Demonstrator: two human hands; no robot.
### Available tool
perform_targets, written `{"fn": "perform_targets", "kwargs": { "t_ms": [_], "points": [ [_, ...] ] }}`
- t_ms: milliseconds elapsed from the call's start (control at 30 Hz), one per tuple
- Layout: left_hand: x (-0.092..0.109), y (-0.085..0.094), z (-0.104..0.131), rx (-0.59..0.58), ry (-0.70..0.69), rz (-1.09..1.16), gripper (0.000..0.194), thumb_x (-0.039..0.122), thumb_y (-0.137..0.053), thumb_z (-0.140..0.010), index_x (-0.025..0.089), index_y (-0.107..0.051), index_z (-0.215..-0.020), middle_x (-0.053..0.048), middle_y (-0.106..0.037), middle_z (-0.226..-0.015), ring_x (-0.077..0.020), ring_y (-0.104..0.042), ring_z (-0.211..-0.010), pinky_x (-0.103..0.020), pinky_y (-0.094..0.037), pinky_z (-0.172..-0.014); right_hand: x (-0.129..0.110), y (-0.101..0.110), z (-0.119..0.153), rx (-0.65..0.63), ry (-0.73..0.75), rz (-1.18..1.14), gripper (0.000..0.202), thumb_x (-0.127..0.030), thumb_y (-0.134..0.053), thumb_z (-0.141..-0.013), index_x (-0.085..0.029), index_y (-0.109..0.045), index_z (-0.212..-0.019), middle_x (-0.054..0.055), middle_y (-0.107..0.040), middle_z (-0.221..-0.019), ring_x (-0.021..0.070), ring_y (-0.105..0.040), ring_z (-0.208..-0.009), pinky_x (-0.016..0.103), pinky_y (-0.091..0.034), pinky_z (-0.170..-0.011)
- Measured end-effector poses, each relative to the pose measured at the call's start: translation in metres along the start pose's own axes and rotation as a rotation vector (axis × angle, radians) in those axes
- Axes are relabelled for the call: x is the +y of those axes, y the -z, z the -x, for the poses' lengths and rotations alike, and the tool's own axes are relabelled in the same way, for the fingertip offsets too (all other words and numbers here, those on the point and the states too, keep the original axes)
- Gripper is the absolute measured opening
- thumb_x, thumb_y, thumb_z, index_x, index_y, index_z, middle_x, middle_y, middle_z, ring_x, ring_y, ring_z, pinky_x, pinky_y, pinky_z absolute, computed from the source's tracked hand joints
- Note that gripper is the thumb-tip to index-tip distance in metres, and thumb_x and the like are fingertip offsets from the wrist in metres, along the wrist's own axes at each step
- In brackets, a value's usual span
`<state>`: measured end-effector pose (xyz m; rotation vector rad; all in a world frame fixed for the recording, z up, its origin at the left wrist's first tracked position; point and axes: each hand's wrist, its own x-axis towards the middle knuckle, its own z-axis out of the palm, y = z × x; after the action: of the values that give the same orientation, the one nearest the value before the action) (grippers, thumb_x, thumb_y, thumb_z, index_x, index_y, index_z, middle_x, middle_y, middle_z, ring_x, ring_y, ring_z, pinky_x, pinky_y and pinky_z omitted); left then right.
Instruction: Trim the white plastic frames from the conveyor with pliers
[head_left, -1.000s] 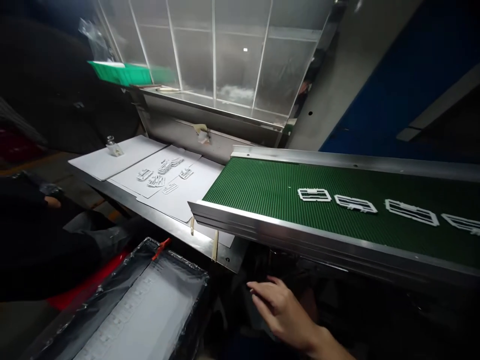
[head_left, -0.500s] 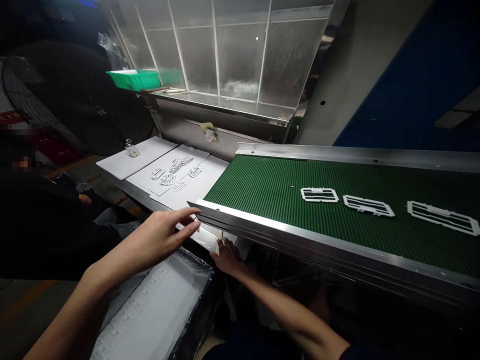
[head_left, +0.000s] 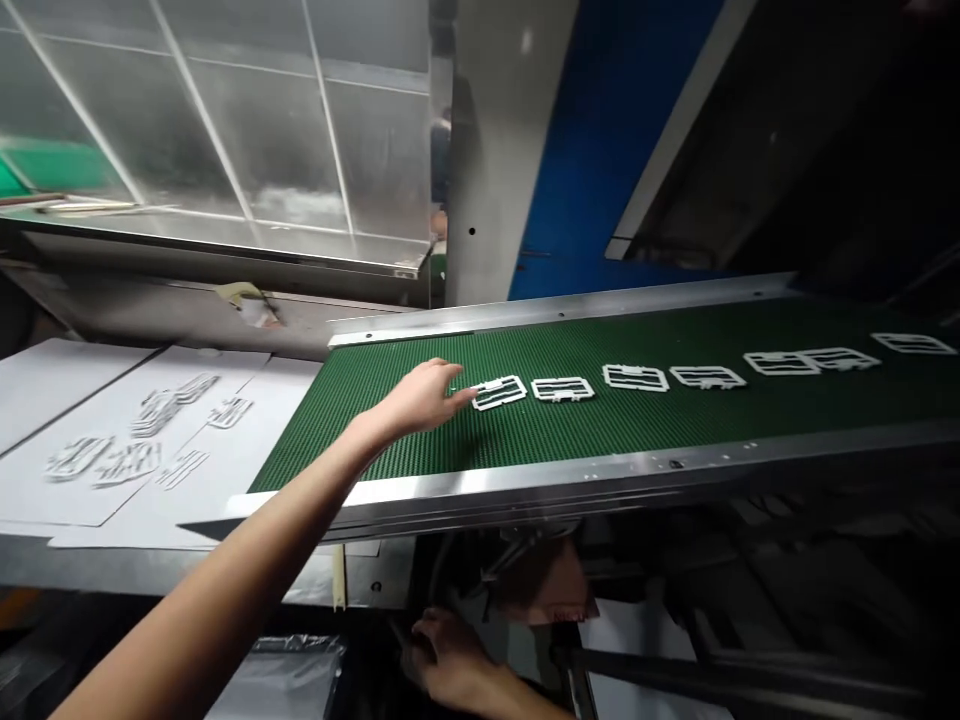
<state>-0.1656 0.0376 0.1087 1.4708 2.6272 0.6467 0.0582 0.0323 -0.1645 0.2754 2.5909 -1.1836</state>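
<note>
My left hand [head_left: 421, 397] reaches over the green conveyor belt [head_left: 420, 450], with thumb and fingers apart. Its thumb tip is at the left end of a white plastic frame [head_left: 500, 393]; whether they touch I cannot tell. Just right of that lies a second white frame [head_left: 562, 390], in a row with several more. Below the belt's near rail, my right hand [head_left: 457, 660] is low and blurred by motion. Its fingers are bent, and I cannot make out anything in them.
White sheets [head_left: 247, 380] left of the belt carry several flat frames [head_left: 161, 410]. A metal rail [head_left: 480, 482] runs along the belt's near edge. A pale strip [head_left: 339, 577] hangs at the table edge. Underneath is a plastic-lined box [head_left: 277, 680]; a green bin [head_left: 52, 165] stands back left.
The view has swung right, showing more frames along the belt. My left hand has moved from beside the rail to over the belt. My right hand has left the pale strip and dropped lower.
</note>
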Motion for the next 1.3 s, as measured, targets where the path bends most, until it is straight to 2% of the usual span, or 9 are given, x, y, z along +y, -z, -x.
{"fn": "perform_targets", "kwargs": {
  "t_ms": [133, 300, 400, 533, 667, 767, 833, 967, 1300],
  "points": [
    [0.014, -0.038, -0.049, -0.059, 0.001, 0.006, 0.036, 0.037, -0.061, -0.076, 0.007, -0.061, -0.095, -0.022, -0.062, -0.100, -0.0337, -0.060, -0.092, -0.039, -0.047, -0.075, 0.011, 0.013, 0.013, 0.108, -0.066, -0.054, 0.031, -0.021, -0.046, -0.081, -0.018, -0.064, -0.106, 0.008, -0.064, -0.107, 0.0189, -0.059, -0.099, 0.026, -0.043, -0.087],
    [0.025, -0.035, -0.034, 0.089, 0.077, 0.074, 0.030, 0.023, -0.058, -0.076, 0.012, -0.053, -0.103, -0.014, -0.063, -0.085, -0.0300, -0.060, -0.079, -0.037, -0.045, -0.064, 0.008, 0.034, 0.030, 0.152, -0.120, -0.105, 0.033, -0.022, -0.044, -0.084, -0.014, -0.063, -0.110, 0.011, -0.063, -0.111, 0.0213, -0.060, -0.098, 0.030, -0.044, -0.088],
    [0.025, -0.005, 0.013, 0.186, 0.100, 0.173, 0.020, 0.023, -0.053, -0.082, 0.019, -0.053, -0.102, -0.004, -0.062, -0.078, -0.0196, -0.058, -0.069, -0.029, -0.043, -0.060, -0.006, 0.052, 0.039, 0.131, -0.072, -0.187, 0.032, -0.031, -0.044, -0.087, -0.018, -0.063, -0.109, 0.009, -0.065, -0.107, 0.0213, -0.060, -0.097, 0.031, -0.044, -0.087],
    [0.014, 0.023, 0.125, 0.266, 0.186, 0.638, 0.019, 0.028, -0.056, -0.083, 0.020, -0.059, -0.100, 0.000, -0.059, -0.075, -0.0147, -0.055, -0.064, -0.024, -0.042, -0.057, -0.032, 0.084, 0.042, 0.094, -0.024, -0.536, 0.036, -0.045, -0.048, -0.087, -0.017, -0.063, -0.103, 0.010, -0.068, -0.094, 0.0203, -0.064, -0.083, 0.031, -0.047, -0.077],
    [-0.002, -0.003, 0.236, 0.088, 0.575, 0.993, 0.023, 0.031, -0.062, -0.079, 0.019, -0.064, -0.099, -0.002, -0.063, -0.080, -0.0142, -0.054, -0.064, -0.023, -0.044, -0.055, -0.066, 0.110, 0.036, -0.114, 0.063, -0.775, 0.042, -0.049, -0.043, -0.089, -0.015, -0.060, -0.105, 0.011, -0.068, -0.091, 0.0152, -0.063, -0.065, 0.028, -0.046, -0.062],
    [-0.002, -0.041, 0.285, -0.045, 0.769, 1.128, 0.024, 0.027, -0.061, -0.080, 0.019, -0.063, -0.102, 0.000, -0.061, -0.075, -0.0116, -0.049, -0.060, -0.020, -0.039, -0.050, -0.091, 0.110, 0.029, -0.358, 0.179, -0.666, 0.036, -0.045, -0.047, -0.089, -0.016, -0.061, -0.107, 0.009, -0.068, -0.093, 0.0136, -0.063, -0.068, 0.025, -0.045, -0.062],
    [0.004, -0.063, 0.304, -0.050, 0.826, 1.198, 0.024, 0.025, -0.062, -0.079, 0.018, -0.062, -0.102, 0.002, -0.058, -0.069, -0.0101, -0.046, -0.056, -0.020, -0.035, -0.048, -0.102, 0.101, 0.027, -0.558, 0.218, -0.543, 0.032, -0.041, -0.053, -0.086, -0.017, -0.063, -0.104, 0.006, -0.067, -0.089, 0.0121, -0.061, -0.066, 0.024, -0.045, -0.061],
    [0.021, -0.093, 0.327, 0.172, 0.966, 1.259, 0.025, 0.024, -0.068, -0.074, 0.017, -0.059, -0.096, 0.003, -0.056, -0.068, -0.0107, -0.049, -0.060, -0.021, -0.038, -0.053, -0.103, 0.078, 0.032, -0.827, 0.158, -0.557, 0.028, -0.038, -0.055, -0.085, -0.013, -0.064, -0.093, 0.003, -0.064, -0.076, 0.0097, -0.057, -0.055, 0.023, -0.045, -0.056],
    [0.040, -0.120, 0.343, 0.484, 1.128, 1.423, 0.023, 0.028, -0.071, -0.073, 0.013, -0.063, -0.089, -0.005, -0.067, -0.078, -0.0146, -0.061, -0.068, -0.021, -0.044, -0.056, -0.092, 0.064, 0.036, -0.771, 0.042, -0.614, 0.033, -0.044, -0.059, -0.080, -0.012, -0.062, -0.085, 0.003, -0.064, -0.072, 0.0085, -0.056, -0.051, 0.022, -0.045, -0.054]
  ]
}}
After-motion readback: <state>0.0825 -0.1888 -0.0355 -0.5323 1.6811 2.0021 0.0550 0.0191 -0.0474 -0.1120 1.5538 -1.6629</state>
